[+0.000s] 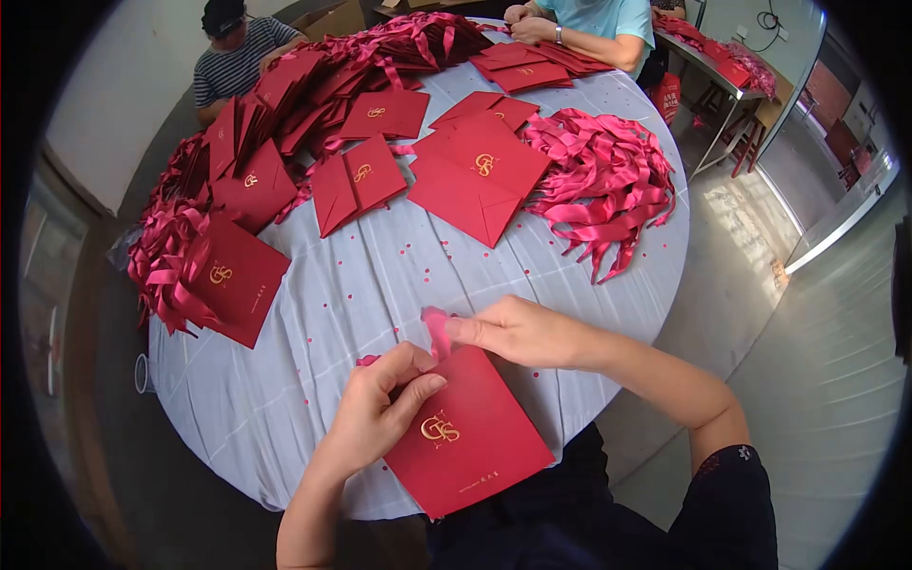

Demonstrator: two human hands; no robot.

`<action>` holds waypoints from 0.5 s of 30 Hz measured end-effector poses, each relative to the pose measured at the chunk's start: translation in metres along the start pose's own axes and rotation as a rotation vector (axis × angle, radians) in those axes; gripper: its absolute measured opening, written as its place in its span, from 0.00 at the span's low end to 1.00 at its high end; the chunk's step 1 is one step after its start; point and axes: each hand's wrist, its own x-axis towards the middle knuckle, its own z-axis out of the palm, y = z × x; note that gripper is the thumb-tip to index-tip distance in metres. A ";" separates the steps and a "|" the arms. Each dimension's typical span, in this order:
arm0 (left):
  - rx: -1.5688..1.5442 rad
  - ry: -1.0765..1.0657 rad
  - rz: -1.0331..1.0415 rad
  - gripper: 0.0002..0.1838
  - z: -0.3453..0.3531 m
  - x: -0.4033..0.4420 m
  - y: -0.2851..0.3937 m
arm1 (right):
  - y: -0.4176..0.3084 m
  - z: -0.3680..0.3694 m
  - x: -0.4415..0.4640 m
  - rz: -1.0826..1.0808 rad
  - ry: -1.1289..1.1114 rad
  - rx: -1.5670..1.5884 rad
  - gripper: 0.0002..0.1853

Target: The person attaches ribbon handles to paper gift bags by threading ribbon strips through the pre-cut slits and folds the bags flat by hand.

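Note:
A red paper bag with a gold emblem (465, 446) lies at the table's near edge, its top pointing away from me. My left hand (380, 404) pinches the bag's upper left edge between thumb and fingers. Beyond that top edge, my right hand (508, 331) has its fingers closed on a pink ribbon (437, 332), which is blurred by motion. A bit of pink shows just behind my left fingers.
The round table has a pale cloth (366, 275) dotted with small red discs. A ribbon pile (608, 180) lies at the right, beside a large red bag (480, 171). Stacked bags (323, 90) fill the far left. Two people sit across the table, one in striped clothing (233, 71).

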 end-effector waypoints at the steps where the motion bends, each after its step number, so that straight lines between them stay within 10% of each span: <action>1: 0.049 0.002 0.021 0.05 0.001 -0.001 0.004 | 0.003 0.004 0.003 -0.075 -0.045 0.293 0.23; 15: -0.002 0.076 -0.017 0.06 -0.003 0.014 -0.017 | 0.016 0.025 0.038 -0.242 0.048 0.772 0.08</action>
